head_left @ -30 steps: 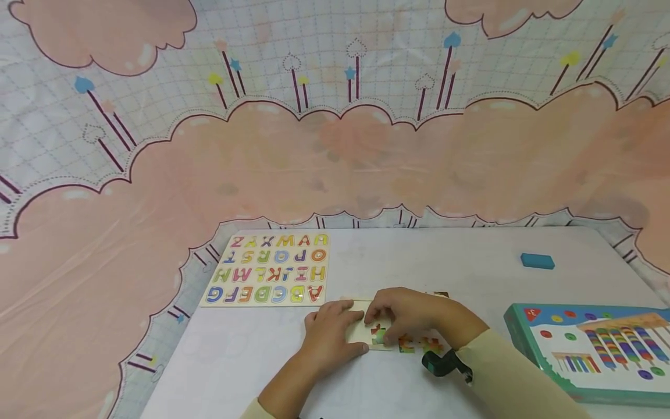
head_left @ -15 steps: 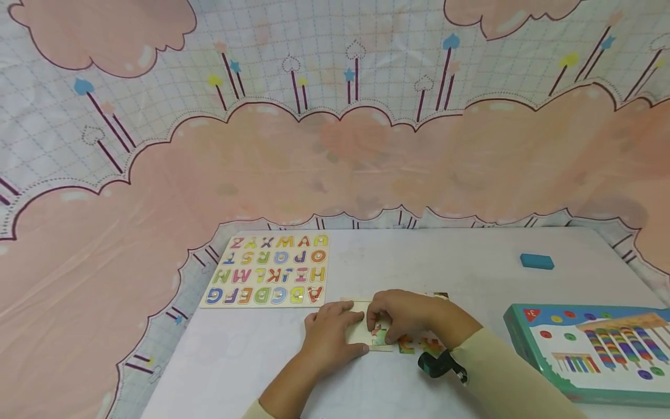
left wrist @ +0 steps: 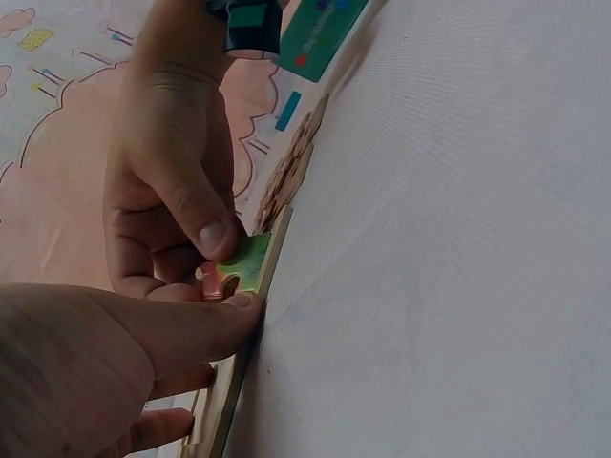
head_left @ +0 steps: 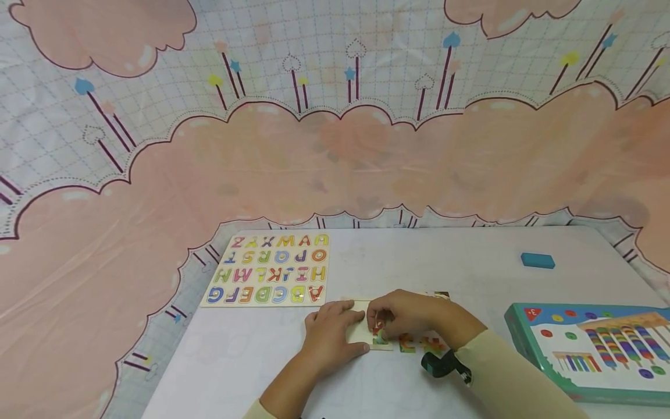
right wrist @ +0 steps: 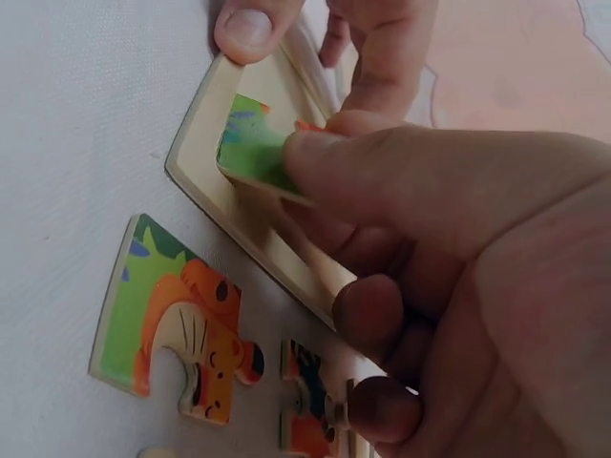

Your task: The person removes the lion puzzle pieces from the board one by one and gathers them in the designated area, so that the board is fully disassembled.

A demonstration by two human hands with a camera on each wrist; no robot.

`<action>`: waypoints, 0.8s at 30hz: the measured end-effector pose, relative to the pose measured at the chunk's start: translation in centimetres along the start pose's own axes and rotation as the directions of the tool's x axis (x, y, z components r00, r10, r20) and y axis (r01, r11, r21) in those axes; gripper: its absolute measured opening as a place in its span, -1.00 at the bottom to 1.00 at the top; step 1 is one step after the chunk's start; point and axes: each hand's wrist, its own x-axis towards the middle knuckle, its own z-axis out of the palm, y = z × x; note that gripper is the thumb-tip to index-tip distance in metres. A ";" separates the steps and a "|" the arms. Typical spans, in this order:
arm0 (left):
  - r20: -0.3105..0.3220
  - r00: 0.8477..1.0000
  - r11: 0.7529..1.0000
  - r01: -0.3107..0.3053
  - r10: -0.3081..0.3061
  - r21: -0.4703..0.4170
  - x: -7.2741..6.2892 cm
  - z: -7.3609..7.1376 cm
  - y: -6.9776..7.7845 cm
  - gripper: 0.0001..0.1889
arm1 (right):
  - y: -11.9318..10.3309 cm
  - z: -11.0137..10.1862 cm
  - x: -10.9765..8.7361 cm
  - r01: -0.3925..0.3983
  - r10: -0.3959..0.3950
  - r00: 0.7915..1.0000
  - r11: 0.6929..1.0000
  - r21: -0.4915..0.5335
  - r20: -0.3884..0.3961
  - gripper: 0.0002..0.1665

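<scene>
My right hand [head_left: 403,314] pinches a jigsaw piece [right wrist: 250,143] between thumb and fingers. Green with a bit of red, the piece sits tilted over a shallow wooden puzzle tray [head_left: 358,334], one corner low near the tray's raised border. My left hand [head_left: 335,331] rests across the tray's left part, fingers spread and the thumb [right wrist: 250,31] pressing on the front border. Right of the tray lie loose pieces, among them one with an orange tiger face [right wrist: 215,358] and a darker one [right wrist: 310,420]. My right hand hides part of the tray and some pieces in the head view.
A wooden alphabet board [head_left: 267,270] with coloured letters lies at the back left of the white table [head_left: 235,355]. A teal block [head_left: 537,261] sits at the back right. Closer on the right is a large green-edged box [head_left: 591,349] printed with an abacus toy.
The held jigsaw piece has changed its tilt slightly in my right fingertips, and that hand has shifted a little over the tray. My left hand stays in place.
</scene>
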 end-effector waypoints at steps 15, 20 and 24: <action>-0.002 1.000 1.000 0.000 0.000 -0.002 -0.1 0.1 0.0 -0.38 | 1.1 -0.5 -1.9 0.031 -0.023 0.999 0.985 0.172 -0.046 -0.76; -0.009 1.000 1.000 -0.002 0.002 0.003 0.0 0.2 0.0 -0.38 | 1.7 -1.0 -3.2 0.028 -0.018 0.998 0.985 0.172 -0.063 -0.77; -0.004 1.000 1.000 0.006 -0.006 0.004 0.0 0.1 -0.1 -0.38 | 2.2 -1.2 -4.5 0.000 0.017 0.996 0.985 0.172 -0.093 -0.77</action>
